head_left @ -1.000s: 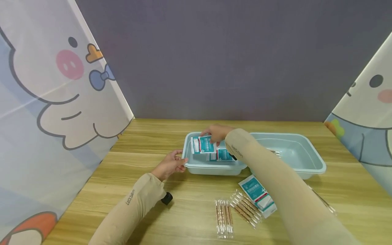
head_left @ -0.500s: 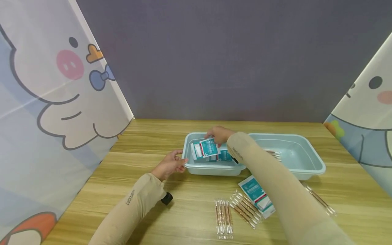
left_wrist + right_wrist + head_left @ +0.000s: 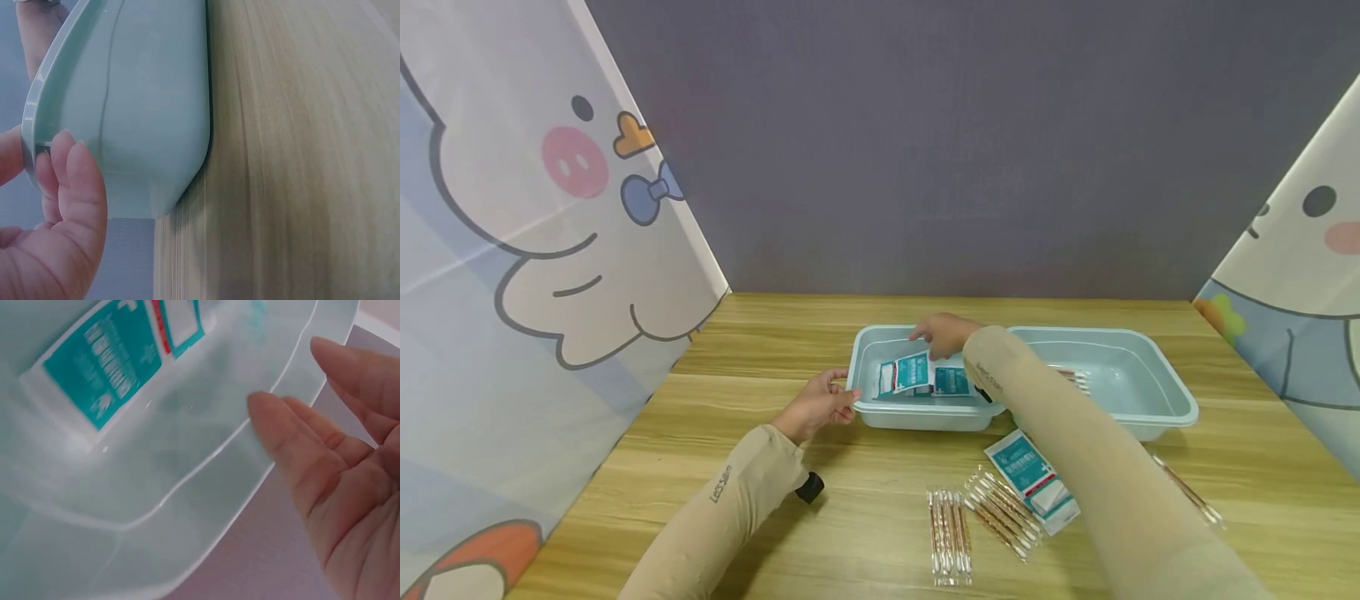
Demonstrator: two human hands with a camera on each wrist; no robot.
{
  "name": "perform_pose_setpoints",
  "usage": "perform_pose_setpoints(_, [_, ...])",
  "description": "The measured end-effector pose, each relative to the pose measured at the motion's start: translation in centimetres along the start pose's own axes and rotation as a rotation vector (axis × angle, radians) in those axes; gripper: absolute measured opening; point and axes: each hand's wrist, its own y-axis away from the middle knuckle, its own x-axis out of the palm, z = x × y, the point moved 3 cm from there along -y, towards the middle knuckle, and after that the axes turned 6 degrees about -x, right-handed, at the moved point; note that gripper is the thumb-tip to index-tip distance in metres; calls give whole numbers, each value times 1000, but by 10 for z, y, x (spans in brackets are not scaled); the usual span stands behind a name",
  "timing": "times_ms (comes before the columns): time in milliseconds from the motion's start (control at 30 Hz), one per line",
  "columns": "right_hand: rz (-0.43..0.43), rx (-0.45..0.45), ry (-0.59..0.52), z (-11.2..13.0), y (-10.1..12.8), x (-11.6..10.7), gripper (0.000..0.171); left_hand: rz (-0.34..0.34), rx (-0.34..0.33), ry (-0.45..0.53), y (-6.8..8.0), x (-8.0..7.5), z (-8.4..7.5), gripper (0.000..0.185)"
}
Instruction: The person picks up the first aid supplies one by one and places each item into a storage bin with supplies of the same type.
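My left hand (image 3: 812, 406) pinches the left rim of a pale blue plastic basin (image 3: 927, 410); in the left wrist view the thumb is on one side of the rim and curled fingers (image 3: 84, 181) on the other. Over the back of this basin hovers my right hand (image 3: 946, 335), thumb and fingertips apart with nothing between them. Below it a teal-and-white packet (image 3: 913, 372) lies inside, partly over another teal packet (image 3: 953, 381). In the right wrist view, one packet (image 3: 106, 359) shows on the basin floor, apart from the fingers.
A second blue basin (image 3: 1120, 367) stands to the right with cotton swabs (image 3: 1072, 379) in it. On the wooden table in front lie a teal packet (image 3: 1033, 481), two packs of cotton swabs (image 3: 950, 537) and another swab pack (image 3: 1191, 492), partly behind my right forearm.
The packet that my right hand held has come down into the left basin and been let go. The right hand has drawn slightly right. My left hand stays on the rim.
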Motion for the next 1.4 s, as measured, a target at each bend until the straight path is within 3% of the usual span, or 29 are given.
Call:
perform_pose_setpoints(333, [-6, 14, 34, -14, 29, -10, 51, 10, 2, 10, -3, 0, 2, 52])
perform_pose_setpoints(633, [-8, -80, -4, -17, 54, -5, 52, 14, 13, 35, -3, -2, 3, 67])
perform_pose_setpoints(900, [-97, -143, -5, -20, 92, -6, 43, 68, 22, 81, -2, -1, 6, 73])
perform_pose_setpoints(1133, [-66, -121, -79, -23, 131, -12, 48, 74, 42, 78, -2, 0, 8, 71])
perform_pose_setpoints(1400, [-92, -127, -135, -34, 174, -8, 52, 65, 48, 83, -1, -1, 6, 71])
